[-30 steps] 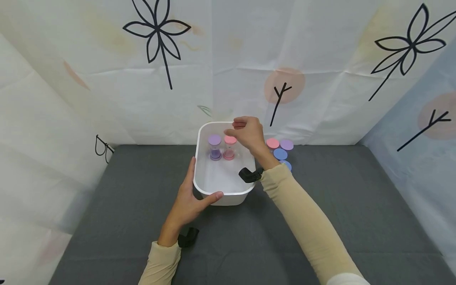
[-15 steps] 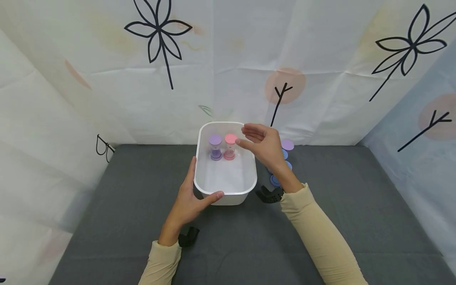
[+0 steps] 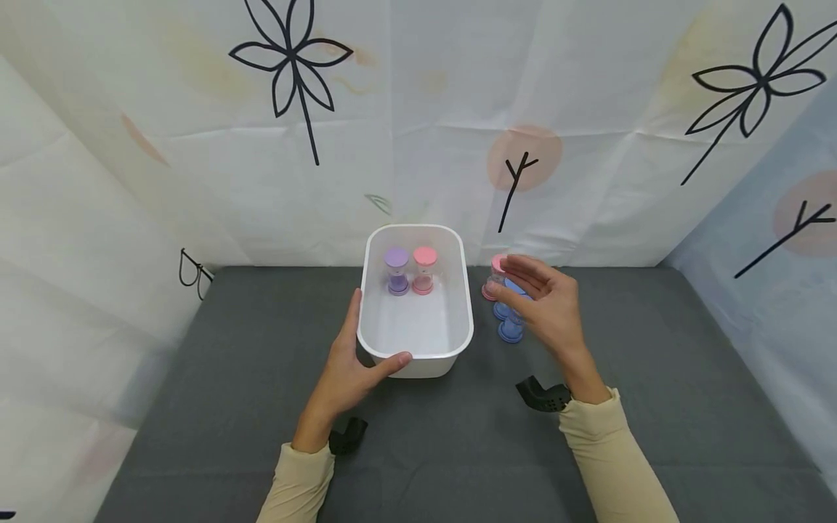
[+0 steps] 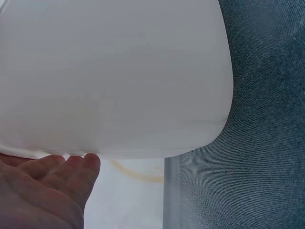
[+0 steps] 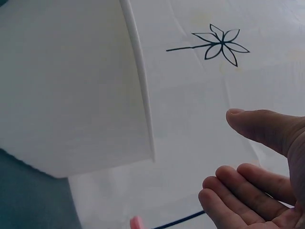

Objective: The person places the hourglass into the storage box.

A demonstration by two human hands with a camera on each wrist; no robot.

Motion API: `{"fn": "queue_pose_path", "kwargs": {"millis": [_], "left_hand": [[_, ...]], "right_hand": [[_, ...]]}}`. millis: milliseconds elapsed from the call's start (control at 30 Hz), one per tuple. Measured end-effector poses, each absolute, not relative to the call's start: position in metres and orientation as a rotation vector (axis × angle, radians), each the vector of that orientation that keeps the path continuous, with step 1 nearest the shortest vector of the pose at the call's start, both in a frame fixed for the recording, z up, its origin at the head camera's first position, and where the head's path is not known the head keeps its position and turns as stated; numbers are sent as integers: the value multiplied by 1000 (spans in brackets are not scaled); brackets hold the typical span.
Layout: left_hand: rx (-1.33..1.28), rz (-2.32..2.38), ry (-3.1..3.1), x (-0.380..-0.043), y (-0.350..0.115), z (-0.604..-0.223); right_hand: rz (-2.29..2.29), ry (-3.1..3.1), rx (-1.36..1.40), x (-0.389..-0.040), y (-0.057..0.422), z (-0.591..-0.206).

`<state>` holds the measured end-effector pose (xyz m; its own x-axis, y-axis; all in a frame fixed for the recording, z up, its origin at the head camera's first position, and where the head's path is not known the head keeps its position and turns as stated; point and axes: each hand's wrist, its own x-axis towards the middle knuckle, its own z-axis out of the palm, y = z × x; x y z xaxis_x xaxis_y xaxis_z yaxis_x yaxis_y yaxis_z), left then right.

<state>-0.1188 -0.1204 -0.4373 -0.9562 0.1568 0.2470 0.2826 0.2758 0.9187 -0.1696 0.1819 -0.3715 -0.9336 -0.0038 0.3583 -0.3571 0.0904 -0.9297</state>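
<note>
Head view: I see grey table either side of a white bin. Left hand, digits spread, touches its 7 o'clock corner. Across a gap at 3, right hand, thumb and fingers apart, hangs by blue hourglasses and a pink hourglass. Inside, toward 12: purple hourglass, second pink hourglass.

Sheet-draped tabletop booth, flower-printed pale walls, 1 dark gray table

From six o'clock, the head view looks forward and down over the whole white round-cornered plastic tub. Both wrist views share its outer wall, the left nearest, the right facing twelve o'clock.
</note>
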Motion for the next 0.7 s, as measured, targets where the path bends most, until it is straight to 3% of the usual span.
{"fn": "queue_pose_path", "kwargs": {"millis": [700], "left_hand": [[-433,-1799,-2406,-119,-120,-437]], "right_hand": [[1632,-2251,183,-154,233,-411]]}}
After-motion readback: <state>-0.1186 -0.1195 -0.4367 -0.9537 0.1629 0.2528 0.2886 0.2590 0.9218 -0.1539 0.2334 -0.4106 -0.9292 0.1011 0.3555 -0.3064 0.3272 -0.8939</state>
